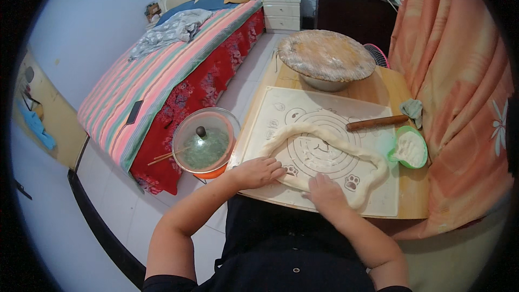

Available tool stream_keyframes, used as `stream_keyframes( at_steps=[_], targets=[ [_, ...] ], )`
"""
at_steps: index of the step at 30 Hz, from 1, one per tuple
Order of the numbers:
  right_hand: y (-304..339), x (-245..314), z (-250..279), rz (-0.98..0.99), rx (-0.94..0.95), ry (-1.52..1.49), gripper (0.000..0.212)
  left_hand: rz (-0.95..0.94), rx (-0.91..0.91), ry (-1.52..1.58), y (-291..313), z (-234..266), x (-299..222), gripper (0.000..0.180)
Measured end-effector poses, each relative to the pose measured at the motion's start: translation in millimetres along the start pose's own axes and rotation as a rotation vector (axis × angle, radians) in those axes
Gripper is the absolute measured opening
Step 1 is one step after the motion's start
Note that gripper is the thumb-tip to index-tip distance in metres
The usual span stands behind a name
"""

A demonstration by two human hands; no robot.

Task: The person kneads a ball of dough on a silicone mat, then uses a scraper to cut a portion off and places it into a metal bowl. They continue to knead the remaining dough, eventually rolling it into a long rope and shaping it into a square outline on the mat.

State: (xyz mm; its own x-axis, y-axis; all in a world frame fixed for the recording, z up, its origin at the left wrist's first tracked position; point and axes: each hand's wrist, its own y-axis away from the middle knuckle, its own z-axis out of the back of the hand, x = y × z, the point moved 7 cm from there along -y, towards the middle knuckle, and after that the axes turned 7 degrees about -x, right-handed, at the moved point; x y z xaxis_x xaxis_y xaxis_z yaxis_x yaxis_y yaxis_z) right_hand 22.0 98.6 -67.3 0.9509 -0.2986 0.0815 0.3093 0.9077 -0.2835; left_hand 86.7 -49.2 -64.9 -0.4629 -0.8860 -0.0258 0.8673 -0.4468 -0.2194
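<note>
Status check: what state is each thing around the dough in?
Dough rope: long, curved
Left hand: on the dough rope
Right hand: on the dough rope
Mat: lying flat
Rolling pin: lying down
Grey cloth: crumpled
Green scoop: holding white powder
Bowl: covered
Glass lid: knob up
Phone: screen dark

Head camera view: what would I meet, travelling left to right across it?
Dark rectangular phone → round glass-lidded pot → the person's bare left hand → bare right hand → brown wooden rolling pin → green plastic scoop holding white powder → white flower print on the orange curtain.
</note>
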Motion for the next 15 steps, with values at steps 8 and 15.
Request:
stream_keyframes(
  at_steps=[8,15],
  targets=[
    [28.6,-1.6,15.0,0.101,0.095,0.053,0.031,-0.067,0.001,-0.065,20.1,7.4,16.2,0.029],
    [-13.5,-60.5,46.8,-0.081,-0.16,-0.107,0.038,0.394,-0.253,0.131,-8.5,27.1,42.8,0.059]
  ],
)
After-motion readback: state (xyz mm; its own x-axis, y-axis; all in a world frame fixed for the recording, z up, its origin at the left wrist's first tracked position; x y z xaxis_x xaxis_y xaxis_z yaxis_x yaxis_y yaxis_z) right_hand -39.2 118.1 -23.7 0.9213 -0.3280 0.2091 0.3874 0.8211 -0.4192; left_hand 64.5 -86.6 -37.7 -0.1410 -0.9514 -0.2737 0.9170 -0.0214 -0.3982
